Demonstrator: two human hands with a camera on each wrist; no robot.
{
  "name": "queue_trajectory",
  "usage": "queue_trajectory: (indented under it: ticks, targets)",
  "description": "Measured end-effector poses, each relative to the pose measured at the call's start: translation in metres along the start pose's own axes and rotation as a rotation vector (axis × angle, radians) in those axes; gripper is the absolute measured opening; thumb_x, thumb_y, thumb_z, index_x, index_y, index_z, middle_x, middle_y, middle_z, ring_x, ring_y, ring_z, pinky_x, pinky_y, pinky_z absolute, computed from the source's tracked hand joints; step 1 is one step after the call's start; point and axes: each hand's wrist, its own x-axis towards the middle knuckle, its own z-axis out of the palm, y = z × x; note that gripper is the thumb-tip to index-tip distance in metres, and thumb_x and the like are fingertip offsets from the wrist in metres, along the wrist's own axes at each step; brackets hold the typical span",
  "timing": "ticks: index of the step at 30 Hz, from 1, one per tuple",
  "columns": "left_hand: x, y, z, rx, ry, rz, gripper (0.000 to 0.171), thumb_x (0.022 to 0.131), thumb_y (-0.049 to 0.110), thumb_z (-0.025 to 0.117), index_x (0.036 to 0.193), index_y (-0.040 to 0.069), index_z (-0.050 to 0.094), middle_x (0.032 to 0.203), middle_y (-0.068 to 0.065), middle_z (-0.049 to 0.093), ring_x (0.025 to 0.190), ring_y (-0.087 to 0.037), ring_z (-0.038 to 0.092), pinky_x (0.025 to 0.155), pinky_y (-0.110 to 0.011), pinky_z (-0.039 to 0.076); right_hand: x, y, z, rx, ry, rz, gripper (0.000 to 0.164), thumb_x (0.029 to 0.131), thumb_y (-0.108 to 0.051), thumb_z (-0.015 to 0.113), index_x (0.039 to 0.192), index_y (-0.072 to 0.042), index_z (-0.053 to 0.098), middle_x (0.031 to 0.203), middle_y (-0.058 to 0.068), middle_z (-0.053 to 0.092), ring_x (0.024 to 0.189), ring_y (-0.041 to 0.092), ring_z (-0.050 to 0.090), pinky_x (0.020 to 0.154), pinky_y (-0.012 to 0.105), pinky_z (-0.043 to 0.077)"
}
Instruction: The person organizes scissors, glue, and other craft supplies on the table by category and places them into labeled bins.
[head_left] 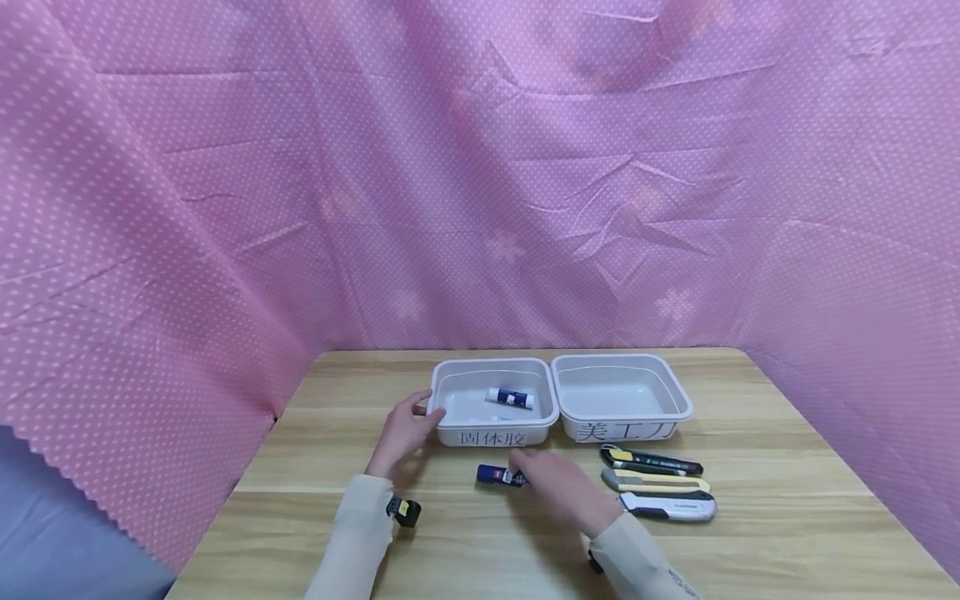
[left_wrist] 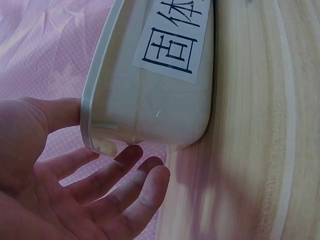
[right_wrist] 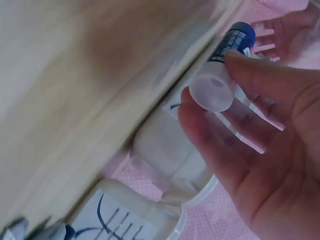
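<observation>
A glue stick (right_wrist: 215, 85) with a dark blue cap and a clear white base is pinched by my right hand (head_left: 555, 487), thumb on one side and fingers on the other. In the head view it is just above or on the table before the left box. My left hand (head_left: 405, 433) holds the left corner of the left white plastic box (left_wrist: 165, 110), thumb over the rim and fingers outside. Inside that box lies a blue and white glue stick (head_left: 512, 398); a second small item is mostly hidden by the front wall.
A second white box (head_left: 622, 421) stands against the first, its label also in Chinese characters. Before it lie a black and yellow utility knife (head_left: 652, 461), a pale yellow one (head_left: 660, 482) and a white and black one (head_left: 671, 506). A pink curtain (head_left: 525, 208) hangs behind the wooden table (head_left: 300, 500).
</observation>
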Motion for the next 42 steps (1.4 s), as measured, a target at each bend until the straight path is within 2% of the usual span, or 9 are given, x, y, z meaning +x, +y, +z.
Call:
queue_trajectory:
  ticks: [11, 19, 28, 37, 42]
  targets:
    - [0.001, -0.001, -0.002, 0.014, -0.008, 0.016, 0.06, 0.099, 0.027, 0.067, 0.15, 0.002, 0.047, 0.124, -0.025, 0.066, 0.101, -0.031, 0.069, 0.083, -0.039, 0.062, 0.0, 0.012, -0.03, 0.057, 0.12, 0.002, 0.029, 0.089, -0.005, 0.076, 0.115, -0.013, 0.066, 0.11, 0.003, 0.072, 0.096, 0.02, 0.07, 0.08, 0.035, 0.061]
    - [0.001, 0.0, -0.002, 0.009, -0.006, -0.005, 0.061, 0.099, 0.029, 0.066, 0.152, 0.004, 0.046, 0.126, -0.025, 0.065, 0.103, -0.032, 0.068, 0.083, -0.039, 0.062, 0.015, 0.027, -0.046, 0.128, 0.194, 0.003, 0.027, 0.091, -0.003, 0.074, 0.114, -0.013, 0.064, 0.105, 0.002, 0.072, 0.096, 0.018, 0.069, 0.083, 0.038, 0.06]
    - [0.001, 0.0, 0.0, -0.001, -0.004, -0.009, 0.06, 0.099, 0.028, 0.067, 0.151, 0.004, 0.047, 0.125, -0.025, 0.065, 0.101, -0.031, 0.068, 0.082, -0.038, 0.062, 0.032, 0.045, -0.044, 0.191, 0.166, 0.077, 0.027, 0.096, -0.005, 0.07, 0.119, -0.016, 0.064, 0.115, 0.0, 0.071, 0.107, 0.016, 0.067, 0.093, 0.034, 0.058]
    - [0.002, 0.0, 0.0, -0.011, -0.013, -0.02, 0.061, 0.099, 0.028, 0.067, 0.152, 0.004, 0.046, 0.127, -0.026, 0.064, 0.102, -0.031, 0.068, 0.083, -0.038, 0.062, 0.041, 0.049, -0.043, 0.182, 0.161, 0.082, 0.028, 0.097, -0.006, 0.069, 0.123, -0.014, 0.064, 0.116, 0.002, 0.071, 0.107, 0.018, 0.068, 0.093, 0.034, 0.058]
    - [0.003, 0.002, 0.001, -0.013, -0.012, -0.023, 0.061, 0.099, 0.028, 0.067, 0.152, 0.005, 0.046, 0.125, -0.025, 0.065, 0.101, -0.031, 0.068, 0.083, -0.038, 0.062, 0.048, 0.052, -0.04, 0.226, 0.152, 0.082, 0.028, 0.097, -0.006, 0.068, 0.124, -0.012, 0.064, 0.117, 0.002, 0.071, 0.106, 0.019, 0.068, 0.093, 0.036, 0.058]
